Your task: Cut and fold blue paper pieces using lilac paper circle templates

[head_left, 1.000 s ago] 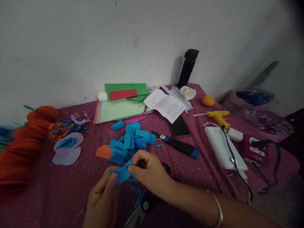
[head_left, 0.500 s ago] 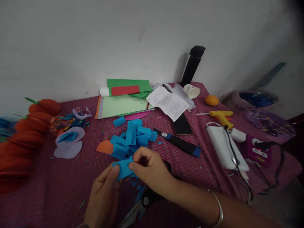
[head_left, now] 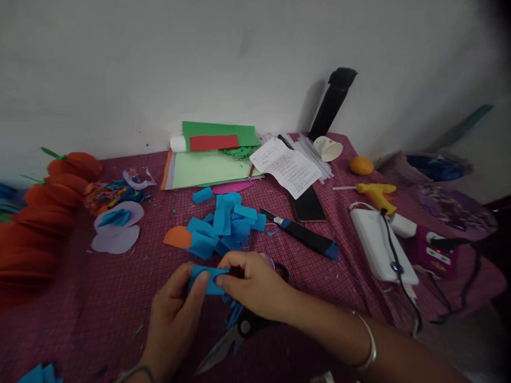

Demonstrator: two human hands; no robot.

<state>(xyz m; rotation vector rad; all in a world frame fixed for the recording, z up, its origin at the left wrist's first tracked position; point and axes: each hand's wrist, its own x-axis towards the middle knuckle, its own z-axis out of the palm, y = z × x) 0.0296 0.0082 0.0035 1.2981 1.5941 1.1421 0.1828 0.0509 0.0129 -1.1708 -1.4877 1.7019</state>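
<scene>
Between my two hands is a small blue piece of paper (head_left: 212, 281). My left hand (head_left: 178, 306) pinches its left end, thumb on top. The right end is pinched by the thumb and fingers of my right hand (head_left: 252, 283). Beyond them lies a loose pile of blue paper pieces (head_left: 223, 226), with an orange paper piece (head_left: 177, 237) at its left edge. Below my right hand rest black-handled scissors (head_left: 220, 349), blades toward the lower left, their handles partly hidden. Thin blue paper scraps (head_left: 234, 313) lie beside the scissors.
A utility knife (head_left: 304, 238) lies right of the pile, near a phone (head_left: 309, 205). Farther right are a yellow glue gun (head_left: 376, 196), a white power bank (head_left: 379, 246) and cables. Orange paper pumpkins (head_left: 40, 223) line the left. A black bottle (head_left: 332, 105) stands at the back.
The view has shifted slightly, bringing more blue paper into sight at lower left. Both hands keep hold of the blue piece, which now lies more level, with my left thumb farther over it.
</scene>
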